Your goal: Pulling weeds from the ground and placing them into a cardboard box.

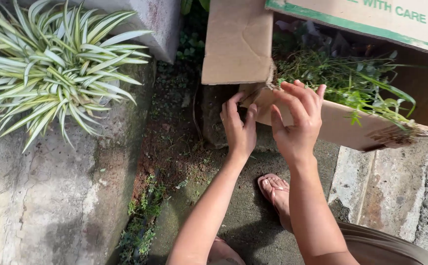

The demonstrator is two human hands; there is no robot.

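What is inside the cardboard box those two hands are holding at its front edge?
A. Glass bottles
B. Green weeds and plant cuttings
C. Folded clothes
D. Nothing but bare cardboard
B. The cardboard box is filled with green weeds and plant cuttings that spill over its front wall, where the left hand and right hand rest on the edge.

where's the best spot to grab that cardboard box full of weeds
Probably the near wall of the cardboard box, gripped from the front over its top edge, where the left hand and right hand already are. The box tilts toward the person and its flaps look too floppy to hold.
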